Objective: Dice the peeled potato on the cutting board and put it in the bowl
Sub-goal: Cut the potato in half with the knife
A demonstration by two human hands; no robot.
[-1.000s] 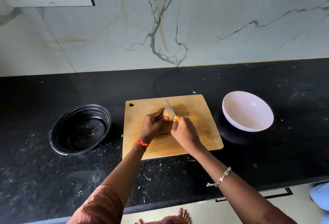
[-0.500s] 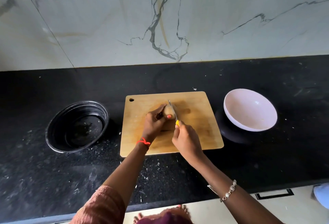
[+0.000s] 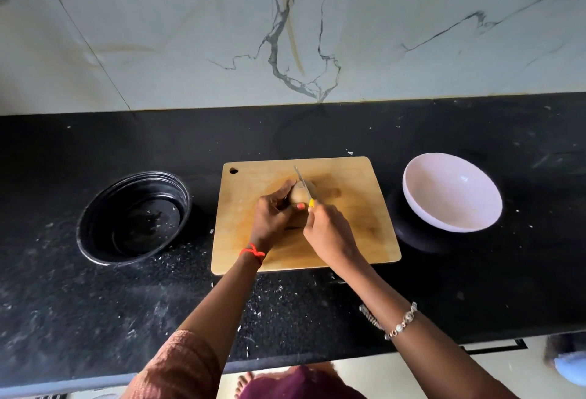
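A rectangular pale wooden cutting board (image 3: 355, 240) is lying on a black speckled stone counter (image 3: 95, 319), with its near edge set back from the counter's front lip. The peeled, pale tan potato (image 3: 298, 195) is sitting on the far middle part of the board, well inside all four edges. The person's left hand (image 3: 274, 216) is curling over the potato's left side, fingers closed on it and pinning it down. The right hand (image 3: 328, 233) is wrapping shut around the yellow handle of a small steel-bladed knife (image 3: 303, 184), whose blade is resting across the top of the potato and pointing away toward the marble-patterned wall (image 3: 412, 34). A round white bowl (image 3: 452, 192) is sitting tilted on the counter just beside the board's right edge, apart from it, its open mouth facing the camera. A round black container (image 3: 134, 218) is standing near the left edge of the board. Bare wood is showing to the right of the potato and along the board's near strip. Bare counter is running behind the board up to the wall and in front of it toward the lip.
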